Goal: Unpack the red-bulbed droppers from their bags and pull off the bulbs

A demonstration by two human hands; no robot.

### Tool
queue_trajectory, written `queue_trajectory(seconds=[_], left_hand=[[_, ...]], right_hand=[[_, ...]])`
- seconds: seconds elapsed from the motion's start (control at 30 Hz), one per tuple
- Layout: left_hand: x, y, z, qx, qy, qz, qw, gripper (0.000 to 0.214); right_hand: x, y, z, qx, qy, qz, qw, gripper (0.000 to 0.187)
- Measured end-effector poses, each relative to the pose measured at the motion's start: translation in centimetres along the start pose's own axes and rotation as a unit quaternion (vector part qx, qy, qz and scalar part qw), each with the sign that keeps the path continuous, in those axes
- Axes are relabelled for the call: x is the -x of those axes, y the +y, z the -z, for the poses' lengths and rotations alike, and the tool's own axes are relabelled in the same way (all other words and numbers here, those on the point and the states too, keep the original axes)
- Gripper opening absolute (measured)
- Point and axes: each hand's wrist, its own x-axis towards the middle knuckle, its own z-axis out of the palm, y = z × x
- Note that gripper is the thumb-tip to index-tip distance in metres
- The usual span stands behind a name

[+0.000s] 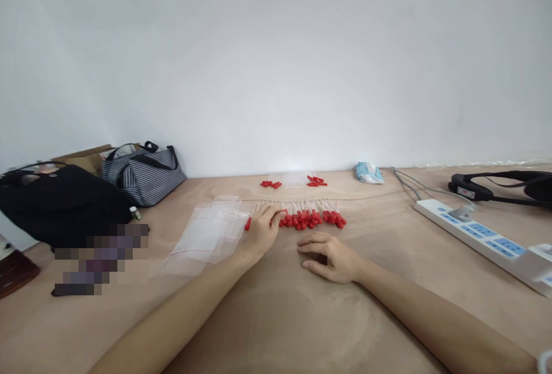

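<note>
A row of thin white sticks with red ends (304, 220) lies across the middle of the table, red ends toward me. My left hand (264, 229) reaches over the left part of this row. Its thumb and forefinger are closed at a red end, and its palm hides some sticks. One red end (247, 223) shows just left of that hand. My right hand (331, 256) rests on the table in front of the row, fingers apart and slightly curled, holding nothing. Several clear plastic bags (207, 233) lie flat to the left of my left hand.
Farther back, more red-ended sticks (317, 180) lie by a clear bag. A blue-and-white packet (369, 172) sits near the wall. At right are a power strip (478, 236) with cables and a black headset (474, 187). Striped (149, 176) and black bags (73, 207) stand left.
</note>
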Motion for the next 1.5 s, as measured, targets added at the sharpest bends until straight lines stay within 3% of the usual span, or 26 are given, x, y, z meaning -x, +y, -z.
queue_trajectory(seconds=[0.1, 0.2, 0.27, 0.37, 0.57, 0.8, 1.1, 1.5], left_hand=[[1.6, -0.3, 2.1, 0.115, 0.0, 0.008, 0.993, 0.009], [3.1, -0.4, 4.1, 0.177, -0.089, 0.009, 0.98, 0.01], [3.6, -0.5, 4.8, 0.197, -0.161, 0.002, 0.967, 0.011], [3.7, -0.4, 5.0, 0.197, -0.212, -0.015, 0.957, 0.011], [3.6, -0.2, 4.6, 0.173, -0.219, -0.032, 0.96, 0.011], [3.6, 0.2, 4.4, 0.07, -0.205, -0.028, 0.976, 0.034], [3.9, 0.3, 3.5, 0.067, -0.23, -0.067, 0.969, 0.019], [4.6, -0.1, 3.6, 0.116, -0.235, -0.067, 0.963, 0.021]], right_hand=[[0.1, 0.2, -0.4, 0.074, 0.102, -0.005, 0.992, 0.019], [-0.1, 0.3, -0.7, 0.134, 0.21, -0.028, 0.968, 0.019], [-0.3, 0.2, -0.9, 0.156, 0.236, -0.032, 0.959, 0.024], [-0.7, 0.1, -1.0, 0.177, 0.191, -0.011, 0.965, 0.033], [-1.8, 0.2, -1.5, 0.146, 0.105, 0.021, 0.983, 0.021], [-2.0, 0.2, -1.9, 0.163, 0.116, 0.026, 0.979, 0.023], [-1.8, -1.3, -1.6, 0.168, 0.106, 0.042, 0.979, 0.021], [-1.5, -1.1, -1.5, 0.141, 0.094, 0.06, 0.984, 0.021]])
